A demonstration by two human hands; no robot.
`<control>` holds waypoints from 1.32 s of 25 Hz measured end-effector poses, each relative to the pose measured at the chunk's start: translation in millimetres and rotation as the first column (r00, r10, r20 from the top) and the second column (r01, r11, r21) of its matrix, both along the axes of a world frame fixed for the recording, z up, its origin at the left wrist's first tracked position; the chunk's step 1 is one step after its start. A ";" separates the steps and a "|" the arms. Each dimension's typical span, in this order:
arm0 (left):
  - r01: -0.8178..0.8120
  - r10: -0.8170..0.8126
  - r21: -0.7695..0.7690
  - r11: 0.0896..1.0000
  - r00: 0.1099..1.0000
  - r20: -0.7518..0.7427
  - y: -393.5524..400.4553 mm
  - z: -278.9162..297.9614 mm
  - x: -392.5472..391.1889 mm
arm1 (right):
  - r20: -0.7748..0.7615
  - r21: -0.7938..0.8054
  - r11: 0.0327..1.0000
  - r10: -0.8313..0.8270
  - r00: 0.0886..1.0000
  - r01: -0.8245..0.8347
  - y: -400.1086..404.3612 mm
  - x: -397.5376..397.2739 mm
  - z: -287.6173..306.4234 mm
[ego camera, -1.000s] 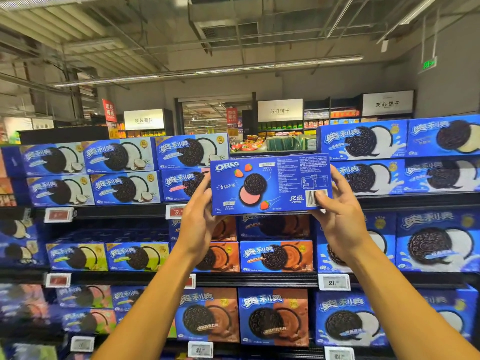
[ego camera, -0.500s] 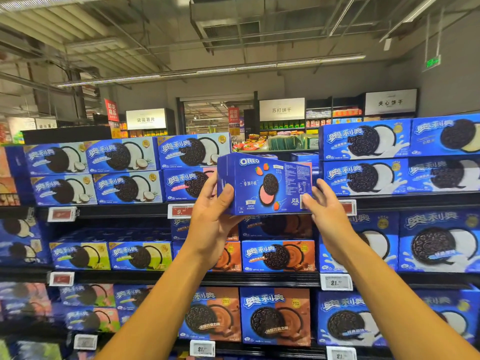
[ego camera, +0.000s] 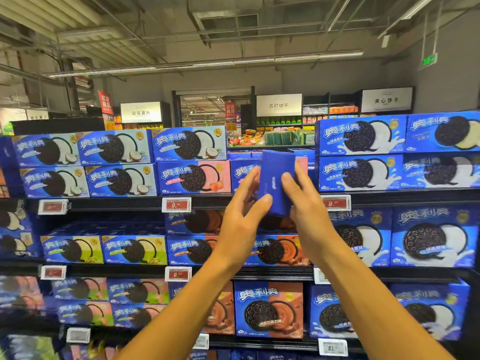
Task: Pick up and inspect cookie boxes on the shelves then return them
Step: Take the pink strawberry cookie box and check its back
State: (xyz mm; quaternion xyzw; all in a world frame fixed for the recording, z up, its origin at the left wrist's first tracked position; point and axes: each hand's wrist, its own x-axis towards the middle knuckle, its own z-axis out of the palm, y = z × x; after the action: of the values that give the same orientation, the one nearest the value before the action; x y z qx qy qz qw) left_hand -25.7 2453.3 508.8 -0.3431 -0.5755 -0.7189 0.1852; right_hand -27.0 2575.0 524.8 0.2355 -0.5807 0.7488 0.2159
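Note:
A blue cookie box (ego camera: 275,178) is raised in front of the top shelf, turned so only its narrow plain end faces me. My left hand (ego camera: 242,216) grips its left side, thumb near the lower corner. My right hand (ego camera: 304,203) holds its right side, thumb pressed on the end face. Behind the box, the top shelf (ego camera: 213,200) has a gap with a strawberry cookie box (ego camera: 194,177) just to the left.
Rows of blue cookie boxes fill three shelves on both sides, coconut flavour (ego camera: 119,148) at upper left, chocolate (ego camera: 268,309) below. Red price tags (ego camera: 176,204) hang on the shelf edges. Farther aisles and signs (ego camera: 279,105) stand behind.
The box has rotated from its broad printed face to its narrow end, and both hands have closed in toward each other. The box sits slightly nearer the top shelf gap.

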 end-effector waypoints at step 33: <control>-0.122 0.087 0.200 0.972 0.981 0.175 -83.9 -18.4 -41.4 | 0.151 -0.188 0.969 -0.133 0.980 0.161 30.3 -42.3 -33.6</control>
State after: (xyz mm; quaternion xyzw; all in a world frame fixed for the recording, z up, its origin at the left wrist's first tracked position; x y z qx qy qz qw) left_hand -67.1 2369.4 490.3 -0.2299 -0.5273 -0.7906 0.2098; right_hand -69.3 2605.3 491.2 0.1169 -0.5319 0.7996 0.2530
